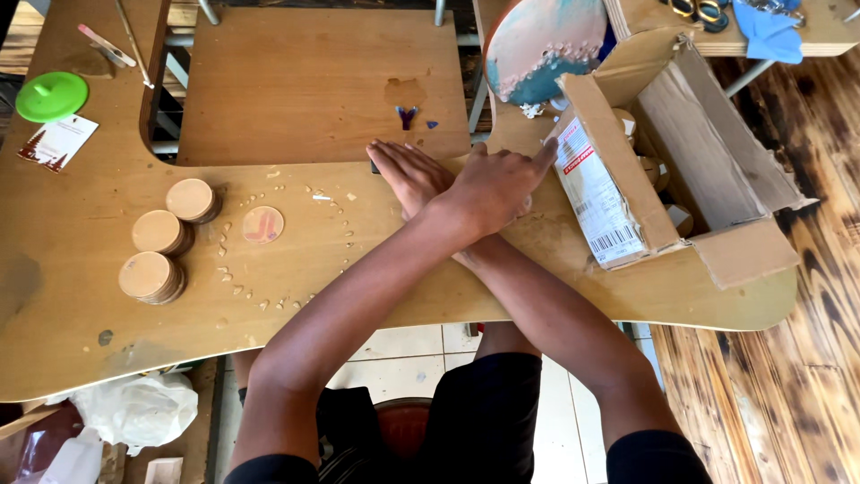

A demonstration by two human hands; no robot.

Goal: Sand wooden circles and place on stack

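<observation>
**Desk:** What have you got on the head view?

**Operator:** My forearms are crossed over the worktop (pixel 90 305). The left hand (pixel 497 184) lies on top, open and palm down, its fingertips just touching the labelled flap of the cardboard box (pixel 685 116). The right hand (pixel 408 170) is further from the box on the same side, also flat with fingers spread, holding nothing that I can see.

**Desk:** Anything under the palms?

**Operator:** A dark edge (pixel 374 167) peeks out at the far side of the right hand. I can't tell what it is.

**Desk:** Risks?

**Operator:** The box hangs over the worktop's edge on its outer side. I reckon a nudge from the left hand could tip it or spill the small pieces inside. With my wrists crossed, each hand blocks the other, so a quick pull could drag the forearm through the loose chips (pixel 269 300) well away from the box.

**Desk:** And the stacks?

**Operator:** The wooden discs (pixel 161 231) stand well apart from the box, beyond the chips. A sweeping elbow would topple them. The tiny purple piece (pixel 408 115), just past the right hand, could easily be flicked off.
</observation>
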